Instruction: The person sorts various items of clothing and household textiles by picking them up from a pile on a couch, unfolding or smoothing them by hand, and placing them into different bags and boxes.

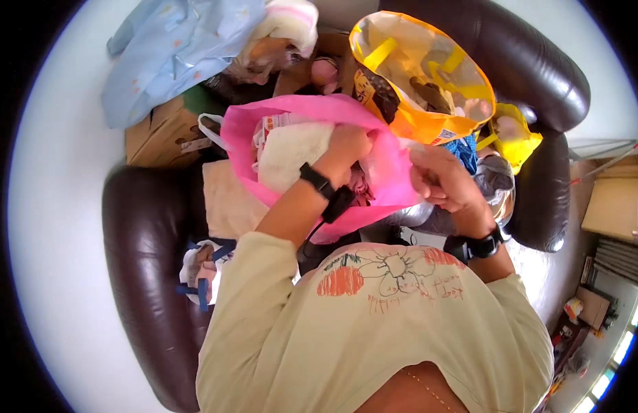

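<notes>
Cream shirt foremost; left hand, fingers hidden, in pink bag.

left hand in pink bag | right hand at its rim | cloth beside left hand | orange bag beyond right

Here's the fisheye view, high on the wearer's head, peering steeply down over the shirt, which looms nearest along the bottom! The left hand and right hand sit close, near mid-picture; the dark sofa curves out toward the black-cornered rim.
</notes>
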